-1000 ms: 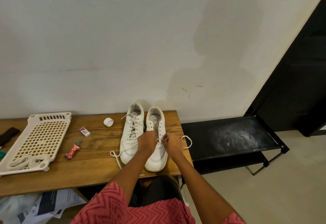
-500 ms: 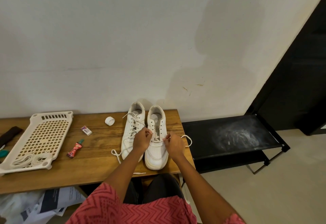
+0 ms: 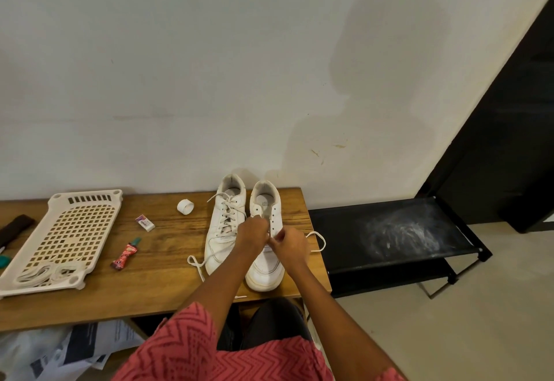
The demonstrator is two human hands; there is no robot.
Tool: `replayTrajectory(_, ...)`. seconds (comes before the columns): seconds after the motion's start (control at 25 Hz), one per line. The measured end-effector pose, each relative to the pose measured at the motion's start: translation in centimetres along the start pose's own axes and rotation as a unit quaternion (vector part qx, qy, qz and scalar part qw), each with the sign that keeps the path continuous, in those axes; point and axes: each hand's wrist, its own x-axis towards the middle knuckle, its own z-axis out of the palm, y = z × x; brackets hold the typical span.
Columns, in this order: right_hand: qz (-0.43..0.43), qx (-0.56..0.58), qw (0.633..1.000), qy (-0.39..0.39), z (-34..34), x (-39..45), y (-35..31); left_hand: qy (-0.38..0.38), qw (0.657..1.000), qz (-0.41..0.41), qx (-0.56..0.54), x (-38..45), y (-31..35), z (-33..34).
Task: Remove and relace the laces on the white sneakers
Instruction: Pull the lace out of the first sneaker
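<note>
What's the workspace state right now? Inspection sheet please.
Surface: wooden table against a white wall.
Job's things: two white sneakers side by side, toes toward the person. Left sneaker is laced, its ends loose. Right sneaker has bare upper eyelets; its lace loops out over the table's right edge.
Clutter: white tray holding spare laces, tape roll, eraser, small red tube, dark things at the far left edge.
Hands: left hand and right hand meet over the right sneaker, fingers pinching its lace.
Cables: nothing seen.
Surroundings: black rack to the right, papers under the table.
</note>
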Motion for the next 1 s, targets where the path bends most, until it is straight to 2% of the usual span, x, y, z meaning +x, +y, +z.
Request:
replayTrajectory(0.12, 0.012, -0.004, 1.000, 0.000, 0.1, 0.0, -0.3, -0.024, 0.998, -0.044, -0.032, 0.2, 0.2, 0.1)
replayTrajectory(0.24, 0.019, 0.016, 1.000, 0.013, 0.5, 0.0, -0.3, -0.028, 0.983, -0.076, -0.162, -0.2, -0.4, 0.4)
replayTrajectory(0.32, 0.030, 0.031, 0.999, 0.023, 0.6, -0.1, 0.0, -0.024, 0.952, -0.120, -0.281, -0.5, -1.0, 0.6)
replayTrajectory(0.4, 0.034, 0.043, 0.998, 0.025, 0.6, -0.1, 0.2, -0.006, 0.897, -0.178, -0.403, -0.8, -1.9, 0.9)
replayTrajectory(0.44, 0.031, 0.044, 0.998, 0.025, 0.6, -0.1, 0.0, 0.000, 0.882, -0.194, -0.430, -1.0, -2.3, 1.2)
replayTrajectory(0.48, 0.025, 0.040, 0.999, 0.025, 0.6, -0.2, -0.1, 0.003, 0.887, -0.192, -0.421, -1.1, -2.4, 1.2)
replayTrajectory(0.52, 0.017, 0.034, 0.999, 0.025, 0.5, -0.2, -0.2, 0.003, 0.905, -0.177, -0.386, -1.2, -2.4, 1.2)
replayTrajectory(0.6, -0.016, 0.014, 1.000, 0.017, 0.7, -0.2, -0.3, 0.013, 0.944, -0.127, -0.305, -1.1, -2.4, 0.9)
replayTrajectory(0.76, -0.078, -0.049, 0.996, -0.005, 1.0, 0.2, -0.3, 0.016, 0.992, -0.023, -0.124, -0.4, -1.9, -0.3)
replayTrajectory(0.84, -0.082, -0.055, 0.995, -0.009, 1.0, 0.3, -0.5, 0.008, 0.996, -0.016, -0.084, -0.3, -1.5, -0.6)
replayTrajectory(1.0, -0.069, -0.009, 0.998, 0.009, 0.9, 0.2, 0.2, -0.006, 0.988, -0.083, -0.128, -0.6, -1.1, -0.2)
